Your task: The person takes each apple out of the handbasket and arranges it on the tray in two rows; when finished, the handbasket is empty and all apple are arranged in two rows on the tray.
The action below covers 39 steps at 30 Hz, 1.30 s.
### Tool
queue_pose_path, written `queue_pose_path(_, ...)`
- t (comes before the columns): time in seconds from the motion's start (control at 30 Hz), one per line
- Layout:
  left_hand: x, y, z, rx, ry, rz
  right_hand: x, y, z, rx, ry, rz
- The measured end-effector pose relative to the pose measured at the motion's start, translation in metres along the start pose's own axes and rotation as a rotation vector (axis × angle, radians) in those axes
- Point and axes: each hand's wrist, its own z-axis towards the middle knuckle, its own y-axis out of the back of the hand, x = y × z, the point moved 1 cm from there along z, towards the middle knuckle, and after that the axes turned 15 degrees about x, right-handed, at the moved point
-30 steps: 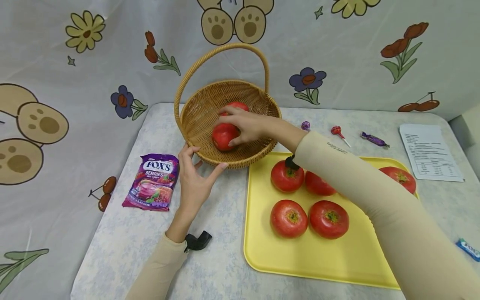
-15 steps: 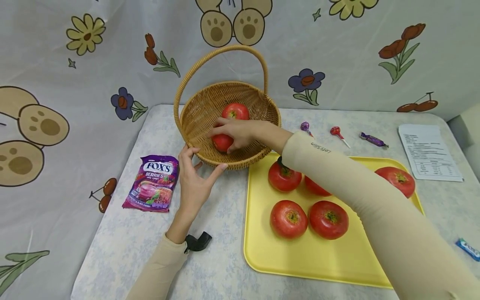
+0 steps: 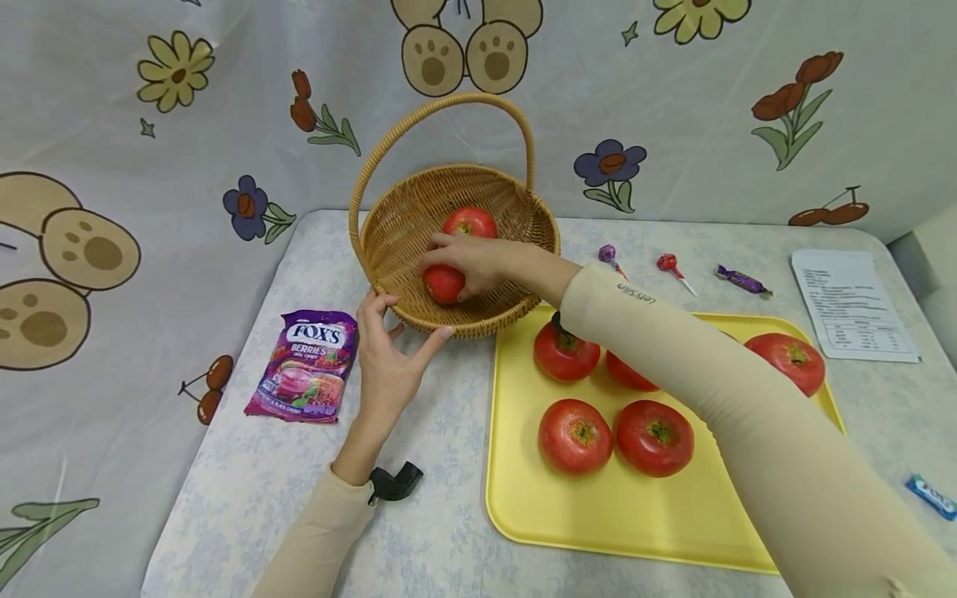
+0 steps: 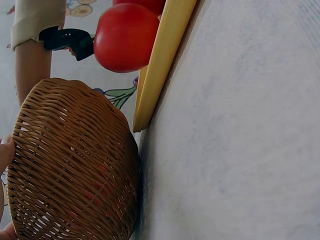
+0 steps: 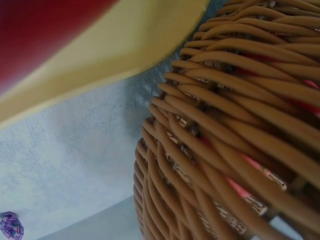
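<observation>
A wicker basket (image 3: 523, 303) with a tall arched handle stands at the back of the table. My left hand (image 3: 390, 370) holds its near left rim, the index finger bent over the edge and the thumb spread along the outer side. Inside the basket, my right hand (image 3: 471, 264) has its fingers curled over a red apple (image 3: 443, 286) at the near left. Behind that hand lies another red apple (image 3: 469, 221). In the right wrist view the woven wall (image 5: 240, 110) hides the right hand; red shows through the gaps.
A yellow tray (image 3: 635, 523) with several red apples (image 3: 576, 436) lies right of the basket, partly under the right sleeve. A purple candy bag (image 3: 305, 365) lies left. Lollipops (image 3: 670, 264), a wrapped candy (image 3: 743, 280), a printed pouch (image 3: 855, 303) and a blue-wrapped sweet (image 3: 931, 496) lie right.
My right hand has shifted slightly left and down over the near apple, uncovering more of the apple behind. My left hand and the basket stay in place.
</observation>
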Motion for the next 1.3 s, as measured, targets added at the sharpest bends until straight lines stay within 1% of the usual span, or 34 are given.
queue_pose_path(0.23,0.000,0.000,0.000,-0.004,-0.003,-0.007,-0.003,0.004,-0.005,-0.062,0.022,0.022)
queue_pose_path(0.47,-0.001,0.000,0.000,0.006,-0.001,-0.009,-0.005,0.008,-0.021,-0.124,0.055,0.107)
queue_pose_path(0.57,-0.002,0.000,0.000,0.007,-0.004,-0.007,-0.005,0.009,-0.029,-0.159,0.074,0.124)
queue_pose_path(0.77,-0.002,0.000,0.002,0.006,-0.017,-0.002,0.000,0.011,-0.051,-0.243,0.143,0.168)
queue_pose_path(0.9,-0.003,0.000,0.002,0.006,-0.023,-0.005,0.002,0.011,-0.068,-0.298,0.174,0.188)
queue_pose_path(1.03,-0.002,0.000,0.002,0.005,-0.016,-0.003,0.000,0.007,-0.085,-0.346,0.171,0.185)
queue_pose_path(1.17,0.000,0.000,0.001,0.003,-0.013,-0.007,-0.006,0.003,-0.102,-0.395,0.144,0.197)
queue_pose_path(1.27,0.000,0.000,0.000,0.001,-0.016,-0.010,-0.010,0.001,-0.115,-0.436,0.147,0.205)
queue_pose_path(1.3,-0.004,0.000,0.000,0.003,-0.011,-0.013,-0.011,0.000,-0.119,-0.454,0.152,0.197)
